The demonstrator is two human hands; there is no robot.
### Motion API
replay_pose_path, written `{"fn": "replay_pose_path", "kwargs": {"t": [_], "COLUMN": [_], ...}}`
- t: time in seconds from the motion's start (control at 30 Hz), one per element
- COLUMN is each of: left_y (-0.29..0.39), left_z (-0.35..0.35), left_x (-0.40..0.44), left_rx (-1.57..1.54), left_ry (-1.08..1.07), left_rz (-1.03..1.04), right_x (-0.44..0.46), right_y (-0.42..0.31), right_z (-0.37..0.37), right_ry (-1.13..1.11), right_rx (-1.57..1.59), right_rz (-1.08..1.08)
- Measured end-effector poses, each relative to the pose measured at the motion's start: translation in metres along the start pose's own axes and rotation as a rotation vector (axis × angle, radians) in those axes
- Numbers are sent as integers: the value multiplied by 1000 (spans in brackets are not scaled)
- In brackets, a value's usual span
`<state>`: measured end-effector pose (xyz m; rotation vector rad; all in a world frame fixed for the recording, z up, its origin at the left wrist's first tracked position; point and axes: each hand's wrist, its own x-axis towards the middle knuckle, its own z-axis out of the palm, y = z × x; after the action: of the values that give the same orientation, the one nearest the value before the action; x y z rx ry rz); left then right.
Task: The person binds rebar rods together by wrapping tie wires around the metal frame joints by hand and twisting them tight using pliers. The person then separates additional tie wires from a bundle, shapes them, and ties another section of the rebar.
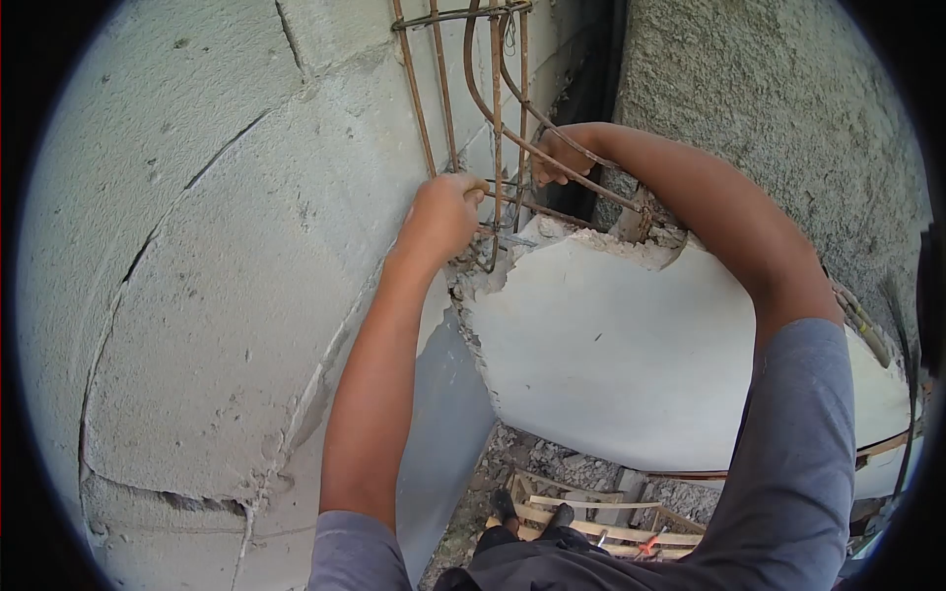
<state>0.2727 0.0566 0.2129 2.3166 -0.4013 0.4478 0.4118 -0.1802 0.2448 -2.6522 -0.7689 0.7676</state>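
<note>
At the foot of a cage of rusty rebar (497, 118), my left hand (445, 215) is closed, thumb and fingers pinched at a thin horizontal steel bar (542, 209). What exactly lies between the fingers is hidden. My right hand (564, 158) reaches around from the other side, fingers curled, behind a bent rebar rod (591, 184). I cannot make out what it holds. A steel tie ring (463, 15) circles the upright bars higher up. The bars rise from a broken concrete edge (547, 236) just below both hands.
Grey block wall (217, 325) with cracks stands at left, a rough plastered wall (759, 108) at right. A smooth white wall (611, 345) lies below. Further down are wooden slats (601, 532) under my feet, a red-handled tool (647, 544) and rubble. Cut conduits (862, 325) stick out right.
</note>
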Motion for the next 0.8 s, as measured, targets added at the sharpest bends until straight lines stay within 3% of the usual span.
{"fn": "replay_pose_path", "kwargs": {"t": [0.17, 0.27, 0.47, 0.67, 0.8], "left_y": [1, 5, -15, -10, 2], "left_z": [0, 7, 22, 26, 23], "left_x": [38, 41, 41, 35, 37], "left_rx": [209, 135, -22, -156, -33], "left_ry": [-451, -525, -454, -360, -350], "left_rz": [-26, 33, 81, -5, -38], "right_x": [1, -1, -8, -6, -9], "right_y": [0, -1, -8, -13, -20], "right_z": [1, 2, 3, -1, -2], "right_ry": [-26, -56, -44, -41, -39], "right_rx": [32, 48, 8, -105, -99], "right_rz": [-7, 6, 43, 25, 31]}}
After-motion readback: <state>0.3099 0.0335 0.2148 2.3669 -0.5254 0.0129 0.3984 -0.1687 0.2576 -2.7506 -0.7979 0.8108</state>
